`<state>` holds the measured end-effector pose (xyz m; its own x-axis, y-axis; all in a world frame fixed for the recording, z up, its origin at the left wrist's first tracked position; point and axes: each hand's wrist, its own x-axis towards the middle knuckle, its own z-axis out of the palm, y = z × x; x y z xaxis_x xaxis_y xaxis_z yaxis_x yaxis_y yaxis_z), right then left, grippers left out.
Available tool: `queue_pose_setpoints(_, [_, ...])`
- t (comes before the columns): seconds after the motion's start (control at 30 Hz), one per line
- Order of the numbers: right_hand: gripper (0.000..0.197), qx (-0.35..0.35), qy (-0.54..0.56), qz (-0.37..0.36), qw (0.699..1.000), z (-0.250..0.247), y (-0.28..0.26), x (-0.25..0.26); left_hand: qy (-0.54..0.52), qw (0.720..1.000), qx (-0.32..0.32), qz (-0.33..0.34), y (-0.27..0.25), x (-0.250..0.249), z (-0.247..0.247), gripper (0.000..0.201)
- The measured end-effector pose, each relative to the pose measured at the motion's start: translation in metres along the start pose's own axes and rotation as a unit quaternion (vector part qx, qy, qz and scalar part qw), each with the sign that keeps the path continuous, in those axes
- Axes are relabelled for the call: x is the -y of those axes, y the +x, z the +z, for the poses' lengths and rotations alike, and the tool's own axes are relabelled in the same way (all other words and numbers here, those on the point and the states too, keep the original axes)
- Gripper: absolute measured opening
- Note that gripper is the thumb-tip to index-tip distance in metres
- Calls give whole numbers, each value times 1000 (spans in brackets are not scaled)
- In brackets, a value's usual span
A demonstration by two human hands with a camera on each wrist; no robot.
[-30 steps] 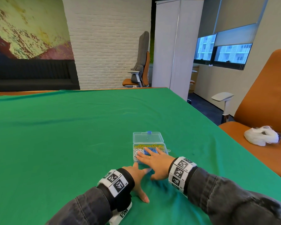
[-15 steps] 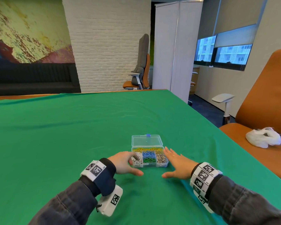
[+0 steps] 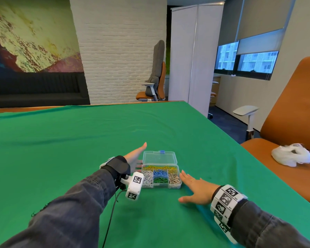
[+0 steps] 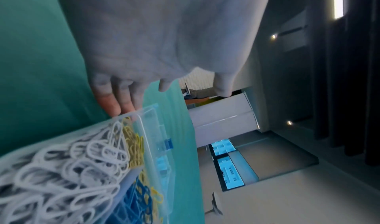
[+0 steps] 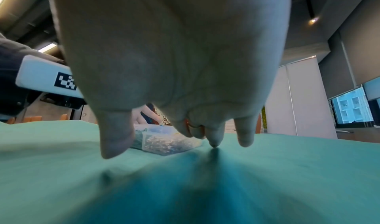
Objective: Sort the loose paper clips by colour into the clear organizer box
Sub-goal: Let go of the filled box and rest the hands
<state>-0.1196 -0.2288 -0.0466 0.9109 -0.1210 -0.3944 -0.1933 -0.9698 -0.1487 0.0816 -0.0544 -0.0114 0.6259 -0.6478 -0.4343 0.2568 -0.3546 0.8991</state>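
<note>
The clear organizer box (image 3: pixel 177 185) sits on the green cloth with its lid (image 3: pixel 159 157) lying flat open behind it. Its compartments hold white (image 3: pixel 147 178), yellow (image 3: pixel 159 167), blue (image 3: pixel 160 174), green (image 3: pixel 160 180) and silver paper clips (image 3: pixel 174 178). My left hand (image 3: pixel 135 156) is stretched out with straight fingers along the box's left side, beside the lid, holding nothing; the left wrist view shows the fingertips (image 4: pixel 111 104) at the box's corner (image 4: pixel 131 115). My right hand (image 3: pixel 195 188) lies flat and spread on the cloth just right of the box, empty.
A green cloth (image 3: pixel 79 149) covers the whole table, whose right edge runs diagonally past the box. An orange chair (image 3: pixel 293 122) stands to the right with a white crumpled bag (image 3: pixel 292 156) on its seat. A cable (image 3: pixel 111 217) hangs from my left wrist.
Both hands have left the top of the box and parted. The left one went forward along the box's left side; the right one slid out to the right onto the cloth.
</note>
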Motion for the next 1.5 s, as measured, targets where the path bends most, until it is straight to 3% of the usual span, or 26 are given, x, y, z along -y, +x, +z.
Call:
queue_pose_setpoints(0.17, [96, -9, 9, -12, 1000, 2, -2, -5, -108, 994, -16, 2, -1, 1, -11, 96])
queue_pose_setpoints(0.33, [97, -19, 11, -17, 1000, 1, 0, -6, -131, 991, -5, -7, -5, 8, -15, 107])
queue_pose_setpoints(0.5, [98, -25, 31, -24, 999, 1, 1, -8, -210, 978, -20, 0, 2, 14, -21, 97])
queue_pose_setpoints(0.73, [96, -41, 51, -33, 997, 1, 2, -8, -184, 981, -5, 59, -4, 8, -9, 83])
queue_pose_setpoints(0.8, [87, -48, 73, -29, 996, 1, 2, -8, -133, 989, -4, 64, -8, 6, -2, 80])
queue_pose_setpoints(0.9, [56, -141, 155, 4, 978, -2, 7, -12, 86, 992, -22, 89, -11, 5, 9, 71])
queue_pose_setpoints(0.97, [39, -215, 209, 47, 953, -5, 12, -16, 232, 965, -23, 120, -13, 7, 15, 56])
queue_pose_setpoints(1.03, [38, -248, 242, 63, 936, -6, 15, -18, 316, 938, -1, 142, -13, 12, 18, 48])
queue_pose_setpoints(1.1, [42, -255, 262, 45, 930, -7, 16, -14, 363, 920, 29, 147, -12, 19, 20, 53])
queue_pose_setpoints(1.33, [47, -215, 224, -59, 949, -8, 19, 6, 524, 843, 48, 109, -11, 39, 19, 78])
queue_pose_setpoints(1.5, [66, -82, 98, -73, 989, -2, 26, 11, 580, 806, 47, 112, -14, 41, 23, 79])
